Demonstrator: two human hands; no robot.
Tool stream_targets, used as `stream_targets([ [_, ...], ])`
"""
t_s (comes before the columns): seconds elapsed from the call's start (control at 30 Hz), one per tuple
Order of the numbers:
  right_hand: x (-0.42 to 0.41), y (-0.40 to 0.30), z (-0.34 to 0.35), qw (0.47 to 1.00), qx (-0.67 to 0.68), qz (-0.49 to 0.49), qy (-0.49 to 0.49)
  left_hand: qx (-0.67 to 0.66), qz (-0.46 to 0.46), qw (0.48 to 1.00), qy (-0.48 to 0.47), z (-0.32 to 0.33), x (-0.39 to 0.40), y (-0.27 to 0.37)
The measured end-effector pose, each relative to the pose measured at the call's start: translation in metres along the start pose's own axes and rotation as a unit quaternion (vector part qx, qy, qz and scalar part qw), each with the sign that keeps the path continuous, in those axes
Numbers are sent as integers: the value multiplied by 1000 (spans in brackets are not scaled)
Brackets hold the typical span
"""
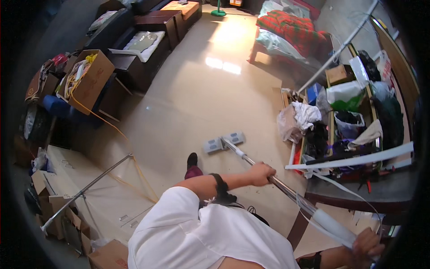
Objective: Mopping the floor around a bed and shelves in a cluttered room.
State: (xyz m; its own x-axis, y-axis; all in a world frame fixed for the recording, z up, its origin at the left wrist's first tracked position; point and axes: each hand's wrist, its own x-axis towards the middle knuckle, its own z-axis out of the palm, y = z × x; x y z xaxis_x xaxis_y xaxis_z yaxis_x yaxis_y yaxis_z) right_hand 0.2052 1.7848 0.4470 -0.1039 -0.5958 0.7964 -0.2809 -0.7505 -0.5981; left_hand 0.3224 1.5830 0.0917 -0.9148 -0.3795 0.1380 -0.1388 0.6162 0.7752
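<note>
A flat mop crosses my view, its grey rectangular head (212,145) resting on the shiny tiled floor (178,101) just ahead of my dark shoe. My left hand (263,174) grips the metal pole (285,189) partway up. At the lower right, my right hand (368,243) is closed around the top end of the handle, above its pale grip sleeve (331,222); that hand is slightly blurred. A thin white cord or strip hangs beside the handle.
At left stand an overfilled cardboard box (92,84) and a trailing yellow cord (116,129). A metal rod (85,190) slants over a pale panel (111,198). Cluttered shelves (349,117) with bags line the right, a white strip (352,156) jutting out. Beyond is a bed (289,37).
</note>
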Motion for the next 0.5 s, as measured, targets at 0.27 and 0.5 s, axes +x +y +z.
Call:
stream_targets([
  [0.27,63,187,150,989,37,141,-19,57,-150,974,161,-213,-61,-206],
  [0.5,115,324,299,969,78,191,-134,123,-229,910,323,-342,-147,-366],
])
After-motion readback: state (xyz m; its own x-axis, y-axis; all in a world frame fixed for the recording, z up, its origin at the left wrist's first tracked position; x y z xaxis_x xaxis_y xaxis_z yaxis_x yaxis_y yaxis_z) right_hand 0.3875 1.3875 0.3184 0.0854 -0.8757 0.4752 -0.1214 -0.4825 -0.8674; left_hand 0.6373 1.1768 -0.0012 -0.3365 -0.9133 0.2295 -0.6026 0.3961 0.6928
